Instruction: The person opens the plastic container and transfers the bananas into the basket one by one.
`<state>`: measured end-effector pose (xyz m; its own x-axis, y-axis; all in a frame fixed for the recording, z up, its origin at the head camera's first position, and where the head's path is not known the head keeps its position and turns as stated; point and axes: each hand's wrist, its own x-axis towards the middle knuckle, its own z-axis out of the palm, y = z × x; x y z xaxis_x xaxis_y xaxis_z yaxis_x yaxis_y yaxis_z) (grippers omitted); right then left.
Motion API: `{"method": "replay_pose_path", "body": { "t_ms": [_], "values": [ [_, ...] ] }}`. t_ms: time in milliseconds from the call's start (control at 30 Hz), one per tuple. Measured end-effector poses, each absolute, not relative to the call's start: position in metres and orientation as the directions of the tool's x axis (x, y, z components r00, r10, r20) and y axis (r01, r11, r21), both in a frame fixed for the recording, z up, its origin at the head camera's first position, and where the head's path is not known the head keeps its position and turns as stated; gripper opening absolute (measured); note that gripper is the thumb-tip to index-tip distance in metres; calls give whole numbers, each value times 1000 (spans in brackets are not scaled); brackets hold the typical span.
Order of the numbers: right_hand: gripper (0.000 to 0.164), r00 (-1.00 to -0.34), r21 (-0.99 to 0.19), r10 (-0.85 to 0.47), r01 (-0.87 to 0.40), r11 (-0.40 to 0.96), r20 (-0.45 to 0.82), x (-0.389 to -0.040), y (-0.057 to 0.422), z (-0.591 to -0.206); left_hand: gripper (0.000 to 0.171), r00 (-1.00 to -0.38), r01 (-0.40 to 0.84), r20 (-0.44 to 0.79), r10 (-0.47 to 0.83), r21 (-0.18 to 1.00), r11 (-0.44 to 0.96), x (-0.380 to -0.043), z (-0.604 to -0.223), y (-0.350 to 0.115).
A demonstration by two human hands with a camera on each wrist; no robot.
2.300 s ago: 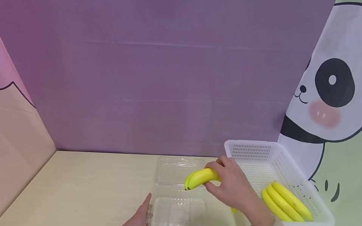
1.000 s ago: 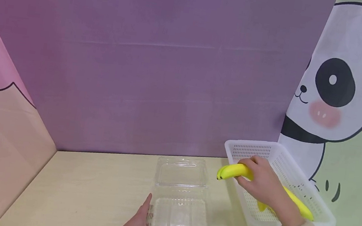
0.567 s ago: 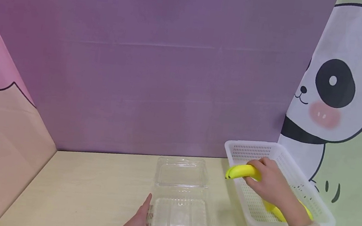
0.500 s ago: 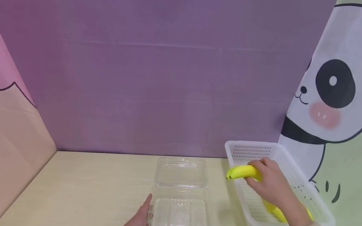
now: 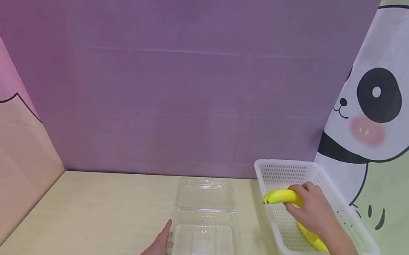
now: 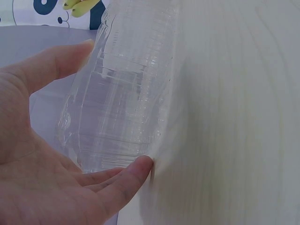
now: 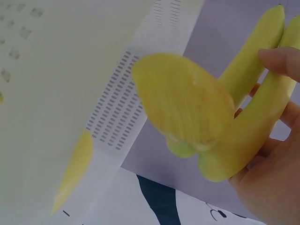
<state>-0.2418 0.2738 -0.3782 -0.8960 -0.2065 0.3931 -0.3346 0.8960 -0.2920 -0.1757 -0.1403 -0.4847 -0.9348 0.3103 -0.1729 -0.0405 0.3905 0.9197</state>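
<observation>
In the head view my right hand grips a bunch of yellow bananas over the left part of a white perforated basket. The right wrist view shows fingers and thumb wrapped round the bunch, its stem end toward the camera. More bananas lie in the basket, partly hidden by my right forearm. My left hand rests against the left side of an open, clear plastic clamshell box, fingers fairly straight. In the left wrist view those fingertips touch the side wall of the box.
The box's lid lies folded back toward the purple rear wall. The basket stands at the right, close to the panda-printed side wall. Pale wooden tabletop stretches left of the box.
My right hand has carried the held bananas rightward, from above the clear box to over the basket. My left hand and the box have stayed put.
</observation>
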Motion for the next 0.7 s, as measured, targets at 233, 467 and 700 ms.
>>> {"method": "replay_pose_path", "body": {
  "t_ms": [233,467,700],
  "values": [
    [31,-914,-298,-177,-295,908,365,-242,282,-385,127,-935,-60,-189,301,918,391,-177,-485,-140],
    [32,-918,-300,-164,-281,912,362,-242,288,-392,126,-935,-65,-191,298,919,388,-178,-486,-139],
    [36,-933,-309,-135,-244,919,334,-241,295,-398,126,-932,-78,-202,300,922,380,-178,-486,-140]
  ]
}}
